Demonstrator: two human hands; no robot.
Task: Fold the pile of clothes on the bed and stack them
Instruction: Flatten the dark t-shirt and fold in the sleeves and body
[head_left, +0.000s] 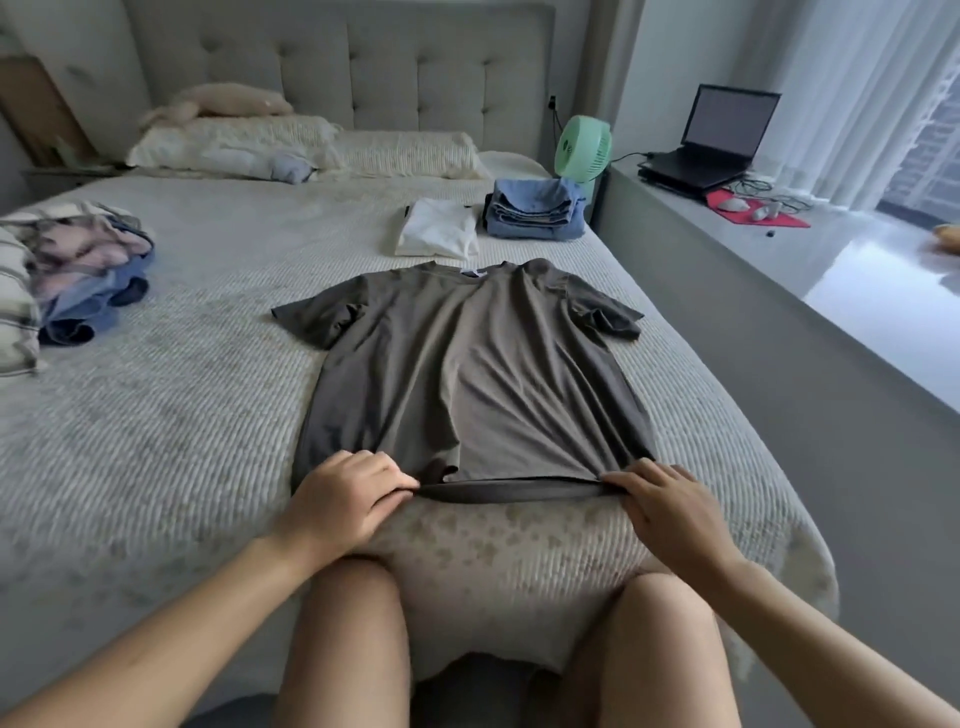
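Observation:
A brown-grey T-shirt (467, 374) lies spread flat on the bed (182, 426), collar away from me. My left hand (343, 501) pinches the hem at its left corner. At the right corner my right hand (670, 512) pinches the same hem, which is stretched taut between the two. A folded white garment (439, 228) and a stack of folded blue clothes (537, 210) sit beyond the shirt. An unfolded pile of mixed clothes (88, 270) lies at the left of the bed.
Pillows (311, 145) and a soft toy rest against the headboard. A green fan (582, 148) stands by the bed's right side. On the window ledge (779, 249) sit a laptop (717, 140) and cables. My bare knees are at the bed's near edge.

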